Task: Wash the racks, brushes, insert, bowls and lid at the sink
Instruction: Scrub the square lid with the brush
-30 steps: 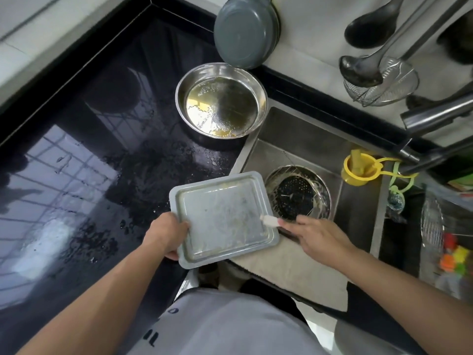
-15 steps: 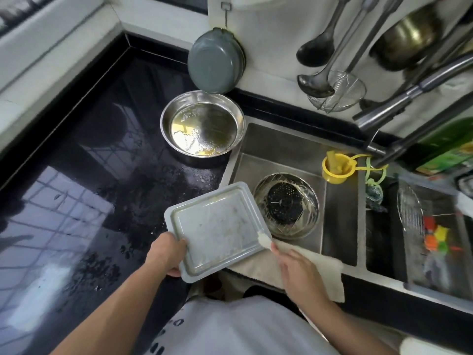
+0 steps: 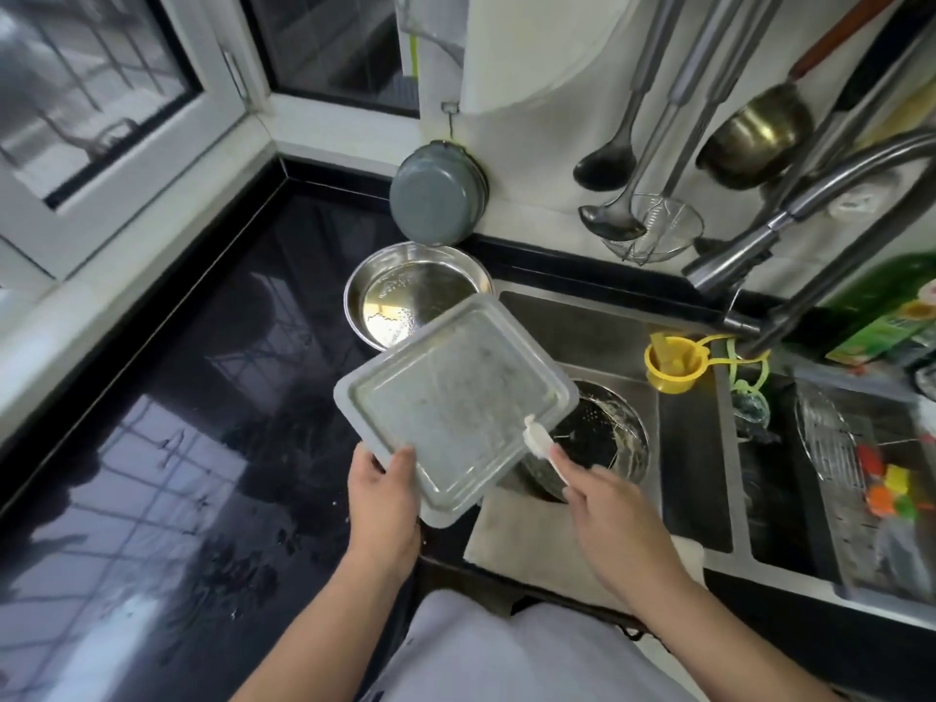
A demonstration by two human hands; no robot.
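Observation:
A grey square lid (image 3: pixel 456 402) with a raised rim is tilted above the sink's left edge, smeared with residue. My left hand (image 3: pixel 382 491) grips its near left corner. My right hand (image 3: pixel 608 514) holds a small white brush (image 3: pixel 539 440), whose head touches the lid's right edge. A steel bowl (image 3: pixel 418 293) with oily water stands on the counter behind the lid. Beneath the lid, a perforated steel insert (image 3: pixel 602 438) sits in the sink (image 3: pixel 689 458). A wire rack (image 3: pixel 823 430) lies in the right basin.
The black counter (image 3: pixel 167 397) to the left is wet. A grey pan (image 3: pixel 433 195), ladles (image 3: pixel 605 164) and a strainer hang on the wall. The faucet (image 3: pixel 790 215) reaches over from the right. A yellow funnel (image 3: pixel 673 362) sits on the sink divider, and a cloth (image 3: pixel 527 544) drapes the front edge.
The lid has risen and moved away from me, now covering part of the steel bowl. The brush head stays at the lid's right edge. The view has tilted up toward the window.

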